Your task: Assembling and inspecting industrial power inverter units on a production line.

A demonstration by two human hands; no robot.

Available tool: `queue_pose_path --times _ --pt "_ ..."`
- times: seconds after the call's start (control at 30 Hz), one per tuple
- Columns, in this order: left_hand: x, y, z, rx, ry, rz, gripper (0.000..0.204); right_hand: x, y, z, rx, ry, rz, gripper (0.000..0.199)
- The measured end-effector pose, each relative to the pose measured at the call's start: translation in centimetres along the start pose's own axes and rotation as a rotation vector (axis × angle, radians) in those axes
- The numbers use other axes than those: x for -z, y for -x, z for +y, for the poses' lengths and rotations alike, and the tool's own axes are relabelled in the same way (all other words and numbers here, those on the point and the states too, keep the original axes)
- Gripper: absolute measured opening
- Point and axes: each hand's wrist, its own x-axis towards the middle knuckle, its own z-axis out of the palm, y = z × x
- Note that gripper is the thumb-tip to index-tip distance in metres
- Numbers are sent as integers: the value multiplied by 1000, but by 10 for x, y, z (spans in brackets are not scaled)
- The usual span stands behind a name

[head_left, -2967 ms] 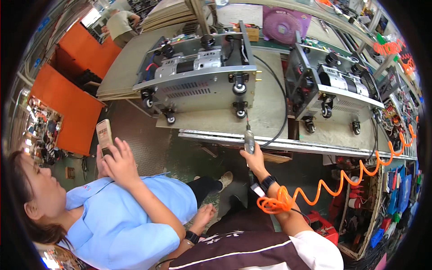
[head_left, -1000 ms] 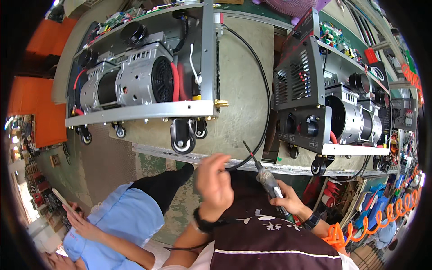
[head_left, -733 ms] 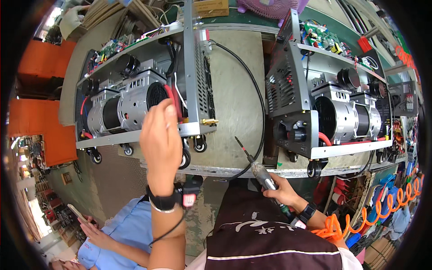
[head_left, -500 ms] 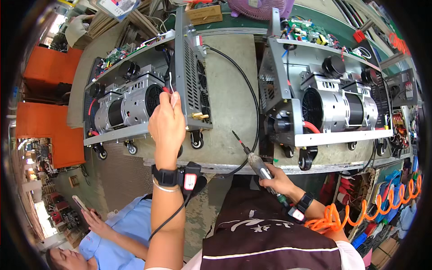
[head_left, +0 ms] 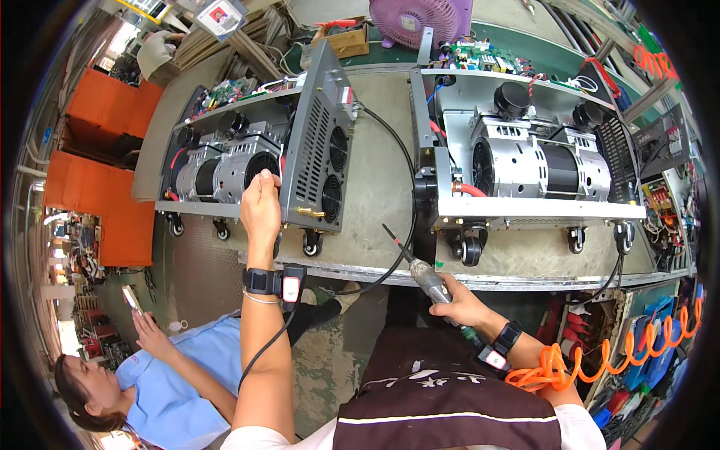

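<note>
Two open machines (head_left: 251, 154) (head_left: 536, 161), one screwdriver (head_left: 429, 280) in the right hand (head_left: 461, 304).

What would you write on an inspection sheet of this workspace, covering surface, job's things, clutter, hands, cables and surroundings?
Surface: grey workbench, metal-edged at the front.
Job's things: left machine and right machine, both open-fronted, on castors, with silver compressors exposed; screwdriver held off the bench.
Clutter: cardboard box behind the left machine.
Hands: left hand at the left machine's open front, fingers bent, contact unclear; right hand grips the screwdriver.
Cables: black cable curves between the machines; orange coiled hose bunched at the right forearm.
Surroundings: purple fan behind; co-worker in blue shirt at left, holding a phone.
</note>
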Motion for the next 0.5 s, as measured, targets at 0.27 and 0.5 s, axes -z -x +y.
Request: queue_pose_path --times 0.27,0.5 --pt "23 30 4 82 141 -111 38 11 -9 -30 165 553 -118 82" --pt "22 35 7 -104 -278 -57 27 6 -57 -35 372 961 -179 85"
